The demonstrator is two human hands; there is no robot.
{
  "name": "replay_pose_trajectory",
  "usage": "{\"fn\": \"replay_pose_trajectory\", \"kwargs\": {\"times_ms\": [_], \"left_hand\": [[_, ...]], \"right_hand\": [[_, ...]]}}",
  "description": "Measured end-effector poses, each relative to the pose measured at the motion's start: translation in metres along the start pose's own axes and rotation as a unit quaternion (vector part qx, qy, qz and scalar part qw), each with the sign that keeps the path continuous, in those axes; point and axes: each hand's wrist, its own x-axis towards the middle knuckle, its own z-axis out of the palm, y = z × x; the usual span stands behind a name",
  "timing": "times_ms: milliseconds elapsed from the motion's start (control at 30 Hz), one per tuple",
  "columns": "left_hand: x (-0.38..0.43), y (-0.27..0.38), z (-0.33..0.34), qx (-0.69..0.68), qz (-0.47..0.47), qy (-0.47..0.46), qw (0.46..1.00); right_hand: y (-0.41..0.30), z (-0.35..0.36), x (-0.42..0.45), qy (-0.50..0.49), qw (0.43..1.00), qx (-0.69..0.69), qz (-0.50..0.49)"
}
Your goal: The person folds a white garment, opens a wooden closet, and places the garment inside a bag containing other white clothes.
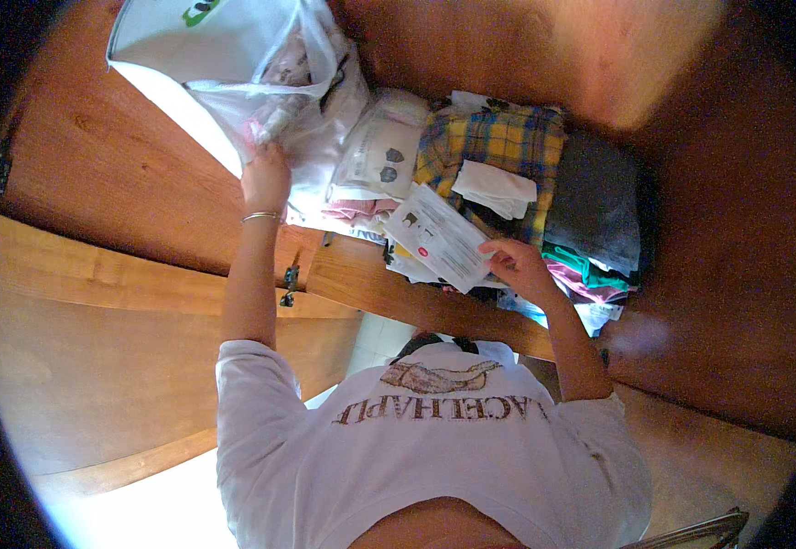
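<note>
My right hand (521,270) holds a flat white packet (439,237) by its right edge, thumb and fingers pinching it. Print and a small red mark show on the packet's face. At the upper left, my left hand (266,180) grips the near edge of a large white fabric bag (157,41) with a strap handle (260,88). Pale pink and white cloth shows at the bag's mouth, and my left fingertips are partly hidden there. A clear printed pouch (384,147) lies between the bag and a folded yellow plaid garment (501,134).
A folded white cloth (495,189) rests on the plaid garment. Folded dark grey clothing (597,199) tops a stack at right, with green fabric (580,264) lower down. The stacks sit inside a wooden cabinet; an open door (96,357) with metal hinges (289,285) stands at left.
</note>
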Motion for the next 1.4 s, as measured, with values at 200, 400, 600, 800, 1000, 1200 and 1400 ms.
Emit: {"fn": "replay_pose_trajectory", "kwargs": {"times_ms": [200, 400, 600, 800, 1000, 1200, 1400], "left_hand": [[-0.004, 0.023, -0.031, 0.050, 0.018, -0.047, 0.997], [-0.009, 0.017, -0.012, -0.004, 0.001, -0.021, 1.000], [-0.015, 0.015, -0.025, -0.094, 0.034, -0.030, 0.994], [-0.012, -0.016, -0.004, -0.227, 0.018, 0.000, 0.974], [-0.022, -0.007, -0.009, -0.235, 0.064, 0.041, 0.969], [-0.040, 0.009, -0.017, -0.217, 0.081, 0.096, 0.968], [-0.076, 0.032, -0.028, -0.108, 0.123, 0.167, 0.972]], "right_hand": [[0.015, -0.013, -0.005, 0.136, 0.983, -0.120, -0.037], [0.015, -0.017, 0.045, 0.185, 0.890, -0.400, -0.114], [0.011, -0.010, 0.092, 0.086, 0.856, -0.510, 0.012], [0.046, -0.014, 0.110, 0.054, 0.832, -0.551, -0.040], [0.042, -0.065, 0.120, 0.039, 0.957, -0.285, 0.029], [0.060, -0.079, 0.118, 0.085, 0.986, -0.140, -0.026], [0.018, -0.030, 0.099, 0.066, 0.929, -0.364, -0.026]]}}
